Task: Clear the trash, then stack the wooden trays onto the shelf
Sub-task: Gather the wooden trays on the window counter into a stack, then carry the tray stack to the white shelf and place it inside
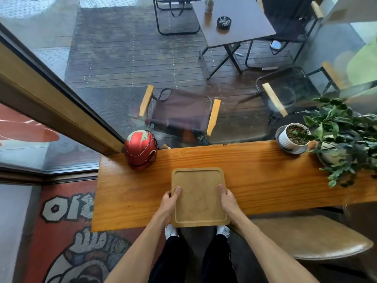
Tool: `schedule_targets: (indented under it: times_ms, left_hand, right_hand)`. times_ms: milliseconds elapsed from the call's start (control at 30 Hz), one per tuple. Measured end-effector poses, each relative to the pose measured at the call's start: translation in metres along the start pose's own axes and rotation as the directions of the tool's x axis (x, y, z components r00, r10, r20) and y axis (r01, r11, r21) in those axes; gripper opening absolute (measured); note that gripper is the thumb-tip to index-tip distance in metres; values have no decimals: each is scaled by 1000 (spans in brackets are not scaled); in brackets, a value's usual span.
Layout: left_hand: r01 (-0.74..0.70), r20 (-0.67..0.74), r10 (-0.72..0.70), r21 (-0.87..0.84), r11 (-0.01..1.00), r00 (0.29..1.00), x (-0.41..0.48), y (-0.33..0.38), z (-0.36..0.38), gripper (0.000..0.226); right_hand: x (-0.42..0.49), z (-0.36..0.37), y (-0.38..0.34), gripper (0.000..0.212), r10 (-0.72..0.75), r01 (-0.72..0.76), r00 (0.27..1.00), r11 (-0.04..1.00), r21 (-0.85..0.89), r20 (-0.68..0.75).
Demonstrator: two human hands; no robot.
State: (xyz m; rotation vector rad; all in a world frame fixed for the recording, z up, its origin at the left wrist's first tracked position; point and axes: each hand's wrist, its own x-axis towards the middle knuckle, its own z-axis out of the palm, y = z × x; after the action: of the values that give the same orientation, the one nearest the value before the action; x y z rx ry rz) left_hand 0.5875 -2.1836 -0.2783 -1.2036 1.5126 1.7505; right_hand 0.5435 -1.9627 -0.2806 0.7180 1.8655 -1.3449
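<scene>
A square wooden tray [199,199] with a raised rim is over the near edge of the long wooden counter [265,180], its near end sticking out past the edge. Nothing lies on the tray. My left hand [170,201] grips its left side with the thumb on top. My right hand [227,199] grips its right side the same way. No trash or shelf is in view.
A red helmet [140,152] sits at the counter's far left by the window. A white plant pot [293,137] and a leafy plant [344,139] stand at the far right. A padded stool [312,237] is under the counter on my right. Glass lies beyond the counter.
</scene>
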Motion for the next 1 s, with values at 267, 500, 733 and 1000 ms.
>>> schedule_targets:
  times_ms: [267,500,733,1000]
  left_hand:
    - [-389,227,342,210,897,912,-70,49,5,48]
    - [-685,626,390,335,647,675,-152,90,64,63]
    - [-790,740,351,385,477,573,-229,71,229,55]
    - [-863,890,190,319,391,415,-361,-54,478,41]
  right_hand:
    - [-75,-38,-29,61,-201,201,979,979,10,-28]
    - [-182,-113,-15,98,-368,356,882,930,-97,-293]
    - [-275,-227,75,70,-140,309,792,931,193,-594]
    - [-403,-409,229,46,44,515,643,713,475,-764]
